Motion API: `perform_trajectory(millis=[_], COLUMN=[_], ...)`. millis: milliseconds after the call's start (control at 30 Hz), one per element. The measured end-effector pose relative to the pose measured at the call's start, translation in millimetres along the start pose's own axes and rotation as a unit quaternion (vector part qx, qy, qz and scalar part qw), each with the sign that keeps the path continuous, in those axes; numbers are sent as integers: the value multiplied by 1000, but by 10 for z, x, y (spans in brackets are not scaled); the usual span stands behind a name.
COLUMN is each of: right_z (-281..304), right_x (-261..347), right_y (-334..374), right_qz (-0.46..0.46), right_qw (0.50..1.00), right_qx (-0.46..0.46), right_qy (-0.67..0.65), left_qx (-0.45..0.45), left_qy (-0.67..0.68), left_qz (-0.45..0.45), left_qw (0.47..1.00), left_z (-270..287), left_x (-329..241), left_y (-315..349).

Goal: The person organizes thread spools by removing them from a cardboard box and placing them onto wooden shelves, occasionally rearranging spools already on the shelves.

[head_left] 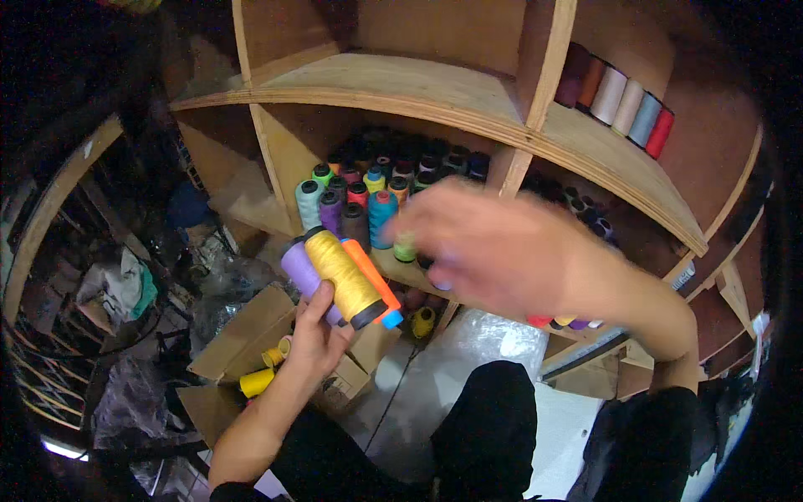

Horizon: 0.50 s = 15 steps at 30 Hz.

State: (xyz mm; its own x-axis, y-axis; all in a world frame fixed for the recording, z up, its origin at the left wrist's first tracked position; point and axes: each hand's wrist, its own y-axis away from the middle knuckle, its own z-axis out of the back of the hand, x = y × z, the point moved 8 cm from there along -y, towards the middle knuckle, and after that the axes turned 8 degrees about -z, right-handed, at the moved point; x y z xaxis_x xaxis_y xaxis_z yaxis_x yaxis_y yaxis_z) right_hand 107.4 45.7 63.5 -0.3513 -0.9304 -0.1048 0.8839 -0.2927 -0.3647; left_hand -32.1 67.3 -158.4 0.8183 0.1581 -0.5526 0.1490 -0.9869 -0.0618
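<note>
My left hand is closed around three thread spools held together in front of the shelf. They are a yellow spool, a purple spool and an orange spool with a blue end. My right hand reaches across the front of the middle compartment, smeared by motion, so its grip does not show. Just below its fingers is a light green spool, partly hidden. A teal spool stands at the shelf's front, left of that hand, among several upright spools of other colours.
The wooden shelf unit curves across the view. Several spools, including a red spool, stand on its upper right shelf. Below my left hand, an open cardboard box holds a yellow spool. Clear plastic wrap lies below the shelf.
</note>
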Motion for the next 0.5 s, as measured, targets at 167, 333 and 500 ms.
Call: perform_trajectory(millis=[167, 333, 500], right_z=[-702, -673, -1194], right_x=[309, 3, -183], right_y=[11, -63, 13], right_qz=[109, -70, -233], right_qw=[991, 942, 916], right_qx=[68, -33, 187], right_qy=[-35, -327, -269], left_qx=[54, 42, 21], left_qy=[-86, -173, -48], left_qz=[19, -11, 38], left_qw=[995, 984, 998], left_z=[-31, 113, 124], left_x=[100, 89, 229], left_y=[47, 59, 36])
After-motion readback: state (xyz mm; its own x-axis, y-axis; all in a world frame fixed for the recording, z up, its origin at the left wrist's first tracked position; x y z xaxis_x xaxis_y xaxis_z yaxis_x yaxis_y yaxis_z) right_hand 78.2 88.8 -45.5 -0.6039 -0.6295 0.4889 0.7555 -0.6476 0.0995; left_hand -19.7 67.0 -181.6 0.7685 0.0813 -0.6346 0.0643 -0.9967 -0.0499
